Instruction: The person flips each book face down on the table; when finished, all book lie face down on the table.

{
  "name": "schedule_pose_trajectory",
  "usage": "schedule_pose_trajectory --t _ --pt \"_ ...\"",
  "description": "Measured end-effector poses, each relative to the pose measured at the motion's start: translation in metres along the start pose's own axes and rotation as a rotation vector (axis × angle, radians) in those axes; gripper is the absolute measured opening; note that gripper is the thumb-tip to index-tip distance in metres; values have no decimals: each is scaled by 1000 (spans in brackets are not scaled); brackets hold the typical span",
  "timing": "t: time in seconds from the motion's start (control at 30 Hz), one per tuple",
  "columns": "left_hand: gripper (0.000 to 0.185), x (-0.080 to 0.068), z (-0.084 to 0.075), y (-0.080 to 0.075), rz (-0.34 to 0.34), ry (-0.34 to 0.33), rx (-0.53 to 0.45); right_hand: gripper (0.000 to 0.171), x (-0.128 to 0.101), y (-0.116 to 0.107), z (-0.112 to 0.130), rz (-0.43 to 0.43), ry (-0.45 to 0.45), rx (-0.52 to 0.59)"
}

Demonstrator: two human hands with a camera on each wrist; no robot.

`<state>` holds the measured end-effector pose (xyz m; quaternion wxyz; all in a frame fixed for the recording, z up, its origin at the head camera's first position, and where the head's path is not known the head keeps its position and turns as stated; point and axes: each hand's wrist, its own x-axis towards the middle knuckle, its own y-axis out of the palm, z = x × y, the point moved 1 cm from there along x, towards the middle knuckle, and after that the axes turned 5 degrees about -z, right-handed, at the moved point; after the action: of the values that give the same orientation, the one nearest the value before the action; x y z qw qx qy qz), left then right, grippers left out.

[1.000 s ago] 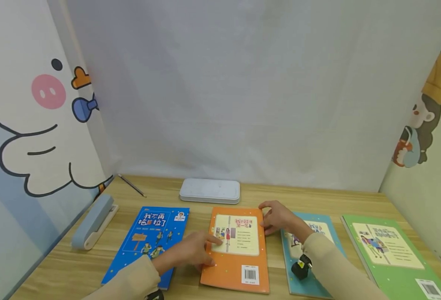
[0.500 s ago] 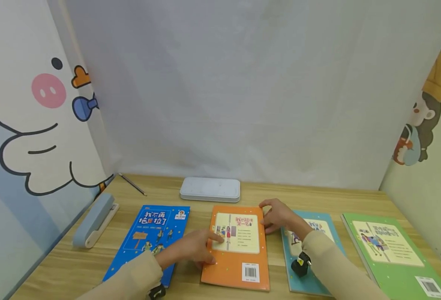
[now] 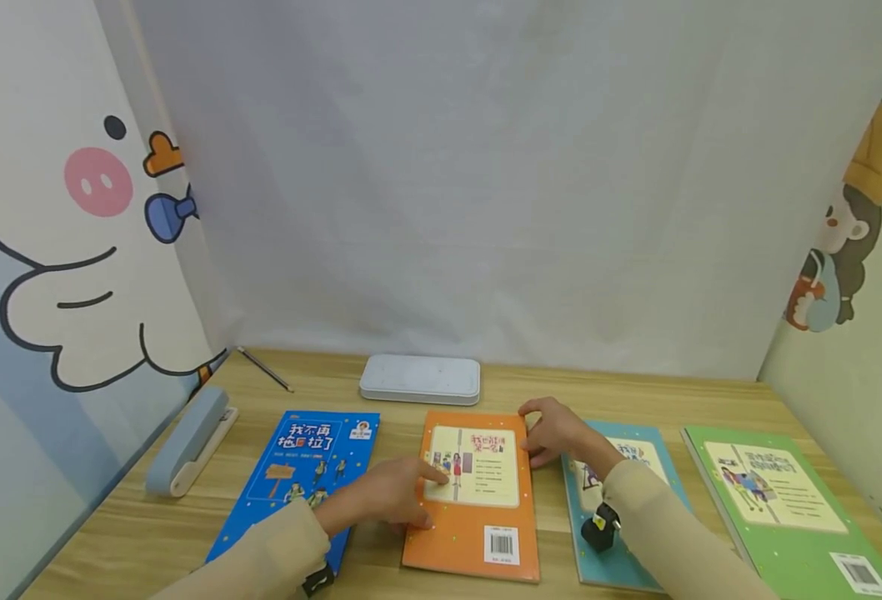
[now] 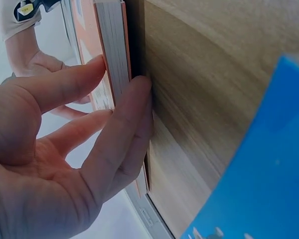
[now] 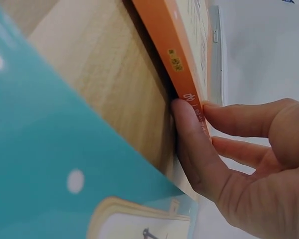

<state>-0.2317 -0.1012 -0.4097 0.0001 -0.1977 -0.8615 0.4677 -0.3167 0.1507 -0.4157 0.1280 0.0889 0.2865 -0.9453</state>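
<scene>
The orange book (image 3: 465, 546) lies back cover up in the middle of the wooden table, its barcode toward me. My left hand (image 3: 392, 493) grips its left side, with the thumb on the cover. In the left wrist view, the fingers of the left hand (image 4: 65, 164) bend around the page edge (image 4: 114, 45). At the upper right corner, my right hand (image 3: 557, 431) pinches the book. The right wrist view has fingers of the right hand (image 5: 249, 179) against the orange spine (image 5: 164, 40) and the thumb on the cover side.
Left of the orange book lies a blue book (image 3: 313, 458); to its right are a teal book (image 3: 639, 442), partly under my right forearm, and a green book (image 3: 794, 500). Behind stands a pale pencil case (image 3: 420, 379). A stapler (image 3: 189, 442) and a pencil (image 3: 264, 369) are at left.
</scene>
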Motion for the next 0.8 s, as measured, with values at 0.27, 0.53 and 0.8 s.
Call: schedule_pose_trajectory --t 0.27,0.53,0.8 --pt "54 2 -1 0 -14 3 17 61 -1 -2 3 0 -3 -43" --pt "50 2 12 -6 -20 -2 -32 54 -1 -9 16 -9 -35 -129" --pt "43 -7 28 -31 3 235 -81 52 11 -8 28 6 -166 -34"
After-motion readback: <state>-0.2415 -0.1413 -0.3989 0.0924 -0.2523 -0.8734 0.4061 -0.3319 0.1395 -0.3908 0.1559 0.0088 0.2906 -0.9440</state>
